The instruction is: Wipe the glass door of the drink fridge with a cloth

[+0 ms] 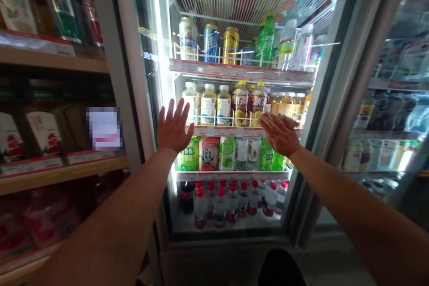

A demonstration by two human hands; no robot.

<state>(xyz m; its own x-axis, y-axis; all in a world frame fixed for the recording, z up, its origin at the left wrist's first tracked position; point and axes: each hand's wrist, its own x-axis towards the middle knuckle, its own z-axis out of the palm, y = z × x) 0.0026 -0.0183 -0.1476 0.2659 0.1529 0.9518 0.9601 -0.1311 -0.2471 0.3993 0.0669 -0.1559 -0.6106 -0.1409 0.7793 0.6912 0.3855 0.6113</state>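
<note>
I face a lit drinks fridge whose glass door [338, 98] stands swung open to the right. My left hand [174, 127] is raised upright, fingers spread, empty, in front of the left end of the middle shelf [231, 132]. My right hand [279, 133] is stretched flat, fingers together pointing left, at that shelf's front edge just below the orange-labelled tea bottles [250, 103]. It holds nothing. Pale tea bottles [216, 105] stand between the two hands.
Cans [211, 44] and green bottles [266, 40] fill the upper shelf. Green and pink drinks [209, 154] stand below my hands, red-capped bottles [231, 201] at the bottom. Dark wooden shelves [56, 170] of goods lie left. A second fridge [395, 111] is to the right.
</note>
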